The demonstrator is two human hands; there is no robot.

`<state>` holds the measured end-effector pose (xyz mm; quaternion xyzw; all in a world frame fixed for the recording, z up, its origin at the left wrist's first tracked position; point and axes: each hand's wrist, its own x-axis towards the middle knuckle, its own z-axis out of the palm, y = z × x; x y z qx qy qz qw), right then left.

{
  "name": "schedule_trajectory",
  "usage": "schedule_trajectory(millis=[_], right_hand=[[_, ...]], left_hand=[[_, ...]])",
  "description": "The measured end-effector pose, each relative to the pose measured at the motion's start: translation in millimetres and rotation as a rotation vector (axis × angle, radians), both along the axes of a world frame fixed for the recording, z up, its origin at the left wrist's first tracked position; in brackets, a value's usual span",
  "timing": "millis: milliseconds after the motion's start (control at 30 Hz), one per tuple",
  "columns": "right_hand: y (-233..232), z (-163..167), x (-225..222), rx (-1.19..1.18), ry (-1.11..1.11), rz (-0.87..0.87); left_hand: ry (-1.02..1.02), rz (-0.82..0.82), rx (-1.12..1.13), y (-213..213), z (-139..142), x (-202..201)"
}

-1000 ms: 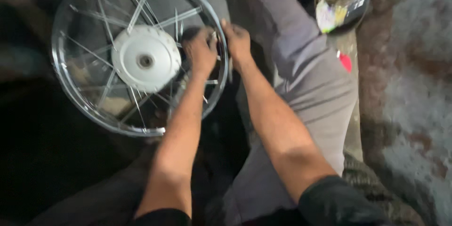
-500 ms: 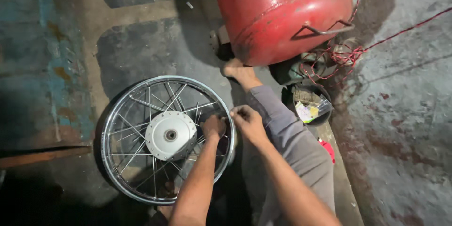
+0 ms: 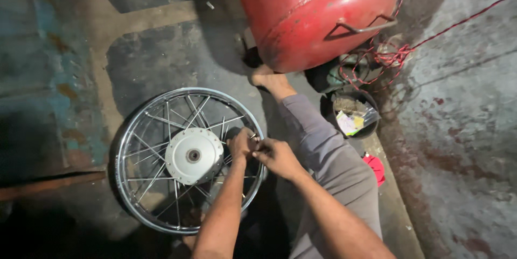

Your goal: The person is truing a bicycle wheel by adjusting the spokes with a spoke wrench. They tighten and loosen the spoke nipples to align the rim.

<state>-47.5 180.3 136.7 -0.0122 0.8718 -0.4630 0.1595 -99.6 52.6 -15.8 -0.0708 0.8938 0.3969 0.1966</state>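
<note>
Wheel: spoked wheel (image 3: 188,159) lies flat on the concrete floor (image 3: 161,43), chrome rim up, white hub (image 3: 194,156) at its middle, just left of the grip.
Spokes: thin wires run from hub to rim; the ones under the grip sit on the wheel's right side, close to the rim.
Left hand (image 3: 242,144): fingers curled down over a spoke near the rim, grasping it or a small part on it; what lies inside the grip is too small to tell.
Right hand (image 3: 276,156): touching the left, fingertips pinched at the same spot; whether they hold a tool I cannot tell.
Doing it well, as I judge: keep both grips on one spoke, brace the rim against the floor, turn in small bites, check neighbouring spokes for even tension.
Leg: grey trouser leg (image 3: 328,156) stretches away to the right of the grip, bare foot (image 3: 265,78) beyond it.
Beyond the grip: red tank (image 3: 318,11), tangled red cord (image 3: 388,57).
Right of the grip: dark bowl (image 3: 353,113) of scraps.
</note>
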Motion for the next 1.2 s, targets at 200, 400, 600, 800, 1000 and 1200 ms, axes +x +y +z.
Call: schedule_trajectory(millis=[200,400,600,800,1000,1200], right_hand=[[4.7,-2.9,3.7,0.091,-0.057,0.087],[4.2,-2.4,4.9,0.189,-0.203,0.14],[2.9,-3.4,2.7,0.197,-0.181,0.11],[-0.2,-6.4,4.8,0.188,-0.165,0.12],[-0.8,-9.7,5.1,0.196,-0.156,0.129],[-1.6,-9.2,4.7,0.21,-0.217,0.124]], left_hand=[[0.143,0.021,-0.099,10.1,3.1,4.3],[0.125,-0.04,-0.214,13.3,-0.5,7.1],[0.153,0.018,-0.165,14.9,-1.1,7.0],[0.277,0.051,-0.052,9.4,0.4,11.1],[0.29,0.048,-0.057,9.7,-5.2,12.2],[0.244,0.012,-0.155,12.6,-6.5,12.0]])
